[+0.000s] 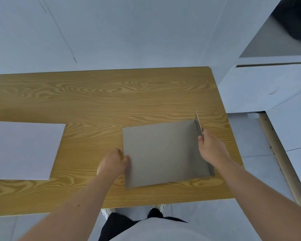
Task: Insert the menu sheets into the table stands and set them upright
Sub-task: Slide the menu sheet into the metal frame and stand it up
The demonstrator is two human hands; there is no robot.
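An L-shaped table stand [163, 152] lies on the wooden table [101, 101], right of centre, its large grey panel flat and a narrow flap standing up along its right side. My left hand [114, 162] grips the panel's left edge, thumb on top. My right hand [211, 146] pinches the raised flap near its middle. A stack of white menu sheets [23, 150] lies flat at the table's left, apart from both hands.
The table's right edge and rounded far corner sit close to a white cabinet [268, 87]. A long cardboard strip [281, 159] lies on the tiled floor to the right. My shoes show below the table's near edge.
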